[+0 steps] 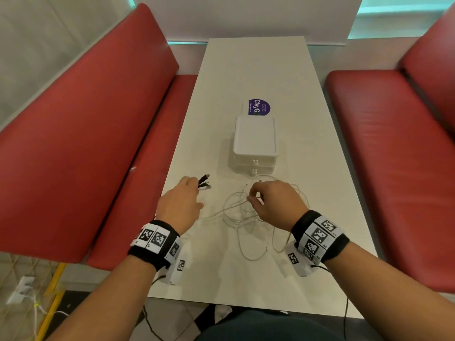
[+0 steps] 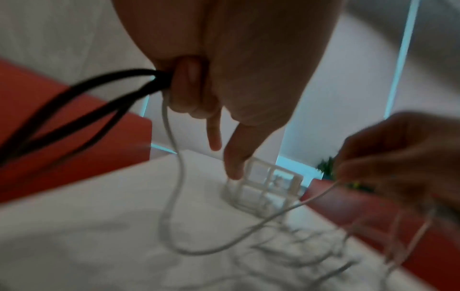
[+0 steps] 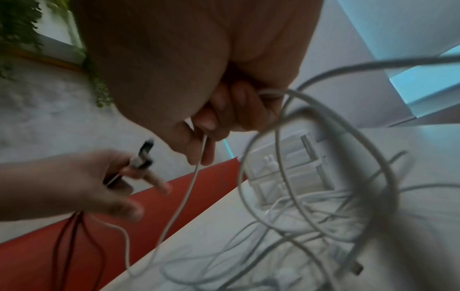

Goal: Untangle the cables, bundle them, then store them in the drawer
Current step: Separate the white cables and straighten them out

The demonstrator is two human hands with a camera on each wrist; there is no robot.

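Observation:
My left hand [image 1: 183, 200] grips several cable ends, black cables [image 1: 203, 179] and one white strand, with the plugs sticking out past the fingers; the black cables [image 2: 74, 110] trail away behind the hand [image 2: 199, 94]. My right hand [image 1: 269, 200] pinches a white cable [image 1: 236, 217] out of a loose tangle of white loops lying on the table [image 1: 320, 193]. In the right wrist view the right hand [image 3: 211, 126] holds white loops [image 3: 286, 177], and the left hand [image 3: 94, 181] shows with its plugs. A white two-drawer box [image 1: 255, 143] stands just beyond both hands, both drawers closed.
Red padded benches [image 1: 81, 134] flank the long white table on both sides [image 1: 384, 156]. A purple sticker [image 1: 259, 107] lies behind the drawer box. The table's near edge [image 1: 246, 305] is close to my body. A white wall panel closes the far end.

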